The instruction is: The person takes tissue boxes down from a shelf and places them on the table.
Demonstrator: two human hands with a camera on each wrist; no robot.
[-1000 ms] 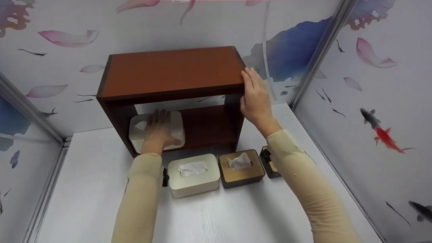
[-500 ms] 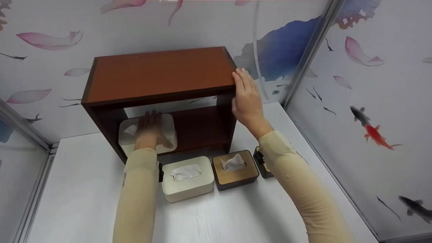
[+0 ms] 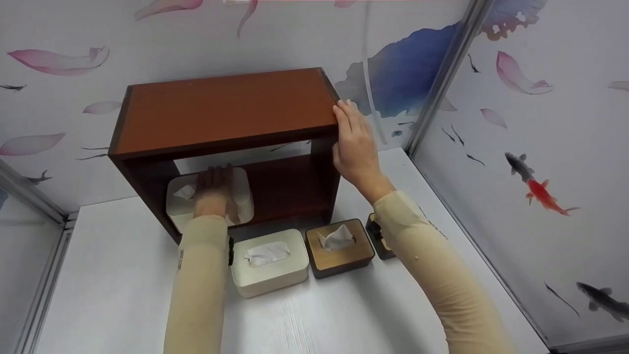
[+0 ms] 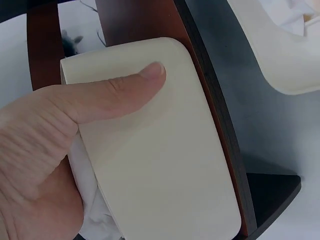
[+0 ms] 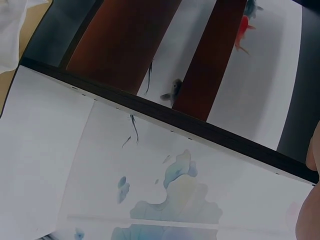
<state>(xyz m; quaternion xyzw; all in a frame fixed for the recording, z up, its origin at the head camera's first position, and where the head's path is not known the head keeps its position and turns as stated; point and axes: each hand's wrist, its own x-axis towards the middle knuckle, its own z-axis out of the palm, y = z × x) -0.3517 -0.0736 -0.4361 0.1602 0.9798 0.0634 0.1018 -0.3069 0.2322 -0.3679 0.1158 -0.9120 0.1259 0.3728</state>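
Note:
My left hand reaches into a reddish-brown wooden shelf and grips a cream tissue box at its left end. In the left wrist view, the thumb lies across the side of the box, which sits on the shelf board. The other fingers go over the top, their tips unclear. White tissue shows under the palm. My right hand holds the shelf's upper right corner, fingertips on the top edge. Only a sliver of that hand appears in the right wrist view, beside the dark panel edge.
In front of the shelf, on the white table, stand another cream tissue box and a wood-topped dark tissue box. A further dark box is partly hidden by the right sleeve. Patterned walls enclose the table.
The whole scene has shifted left in the head view as the camera turned. Both hands keep their places on the box and the shelf corner.

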